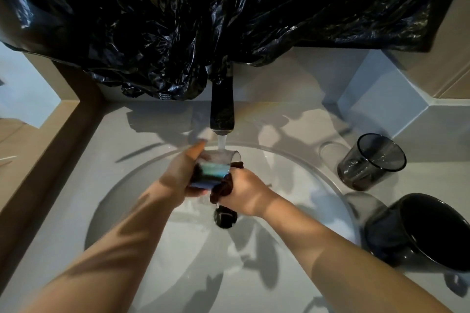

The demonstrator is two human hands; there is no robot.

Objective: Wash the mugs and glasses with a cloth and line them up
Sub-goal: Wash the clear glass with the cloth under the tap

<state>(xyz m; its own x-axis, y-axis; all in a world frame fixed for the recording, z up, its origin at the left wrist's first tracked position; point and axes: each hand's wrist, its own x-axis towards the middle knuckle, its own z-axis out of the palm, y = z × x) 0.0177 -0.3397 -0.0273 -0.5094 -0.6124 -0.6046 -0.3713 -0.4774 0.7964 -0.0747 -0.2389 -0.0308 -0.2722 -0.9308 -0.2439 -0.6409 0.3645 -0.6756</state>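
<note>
Over the round white sink [132, 185] my left hand [178, 175] grips a clear glass [215, 169] under the running tap [221, 107]. Water falls into its open mouth. My right hand [245, 192] holds a dark brown cloth [223, 187] against the glass's right side; part of the cloth hangs down below my fingers. On the counter to the right stand a smoky grey glass [371, 162] and, nearer me, a black mug [419, 234], both upright.
Black plastic sheeting [203, 20] covers the wall behind the tap. The dark drain [225, 216] lies below my hands. A pale angled block [386, 101] sits at the back right. A brown ledge [50, 147] borders the counter on the left.
</note>
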